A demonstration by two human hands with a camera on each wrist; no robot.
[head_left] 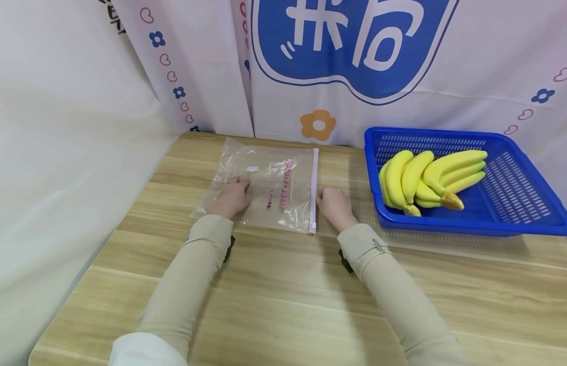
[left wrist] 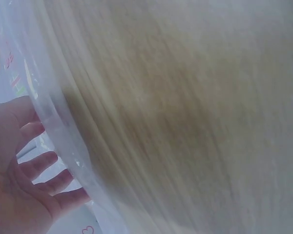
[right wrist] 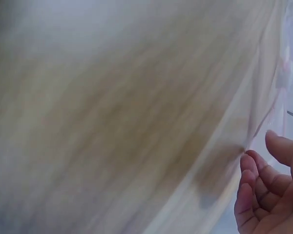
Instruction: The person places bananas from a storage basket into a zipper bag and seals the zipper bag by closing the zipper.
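Note:
A clear zip bag [head_left: 260,203] with pink print lies flat on the wooden table, its pale pink zip strip [head_left: 314,190] along the right side. My left hand [head_left: 234,197] rests on the bag's left part; in the left wrist view its fingers [left wrist: 56,183] are loosely bent against the plastic and grip nothing. Beside the zip strip is my right hand [head_left: 335,206], fingertips right at the bag's edge. The right wrist view shows its thumb [right wrist: 278,146] apart from the bent fingers, nothing pinched between them.
At the right of the table [head_left: 274,305] stands a blue plastic basket [head_left: 507,203], holding bunches of yellow bananas [head_left: 416,178] in its left part. A white printed cloth [head_left: 283,112] hangs behind the table, and a plain white sheet [head_left: 72,152] is at the left.

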